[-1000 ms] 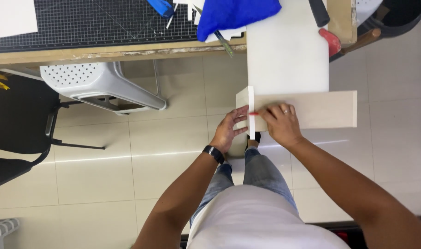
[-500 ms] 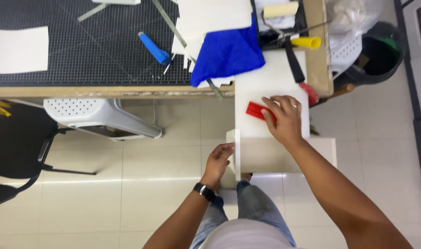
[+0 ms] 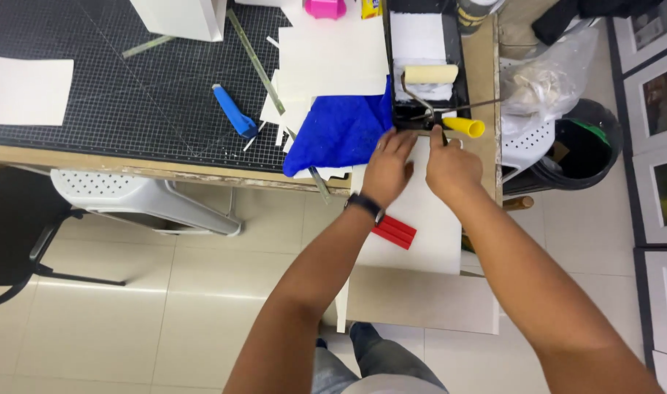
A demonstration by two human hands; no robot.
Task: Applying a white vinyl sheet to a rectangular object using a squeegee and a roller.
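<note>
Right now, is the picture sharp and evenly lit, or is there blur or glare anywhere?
Head view: mostly sharp, with even overhead light; the left hand and right hand by the black tray look crisp. Soft glare shows on the floor tiles, and the arms throw only faint shadows on the white board.

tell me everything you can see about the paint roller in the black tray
The paint roller has a short cream sleeve lying crosswise in a black tray, over the tray's white inside. A thin bent metal frame runs from the sleeve's left end down and right to a yellow handle pointing right at the tray's near end. The right hand reaches beside the handle; whether it touches is unclear.
</note>
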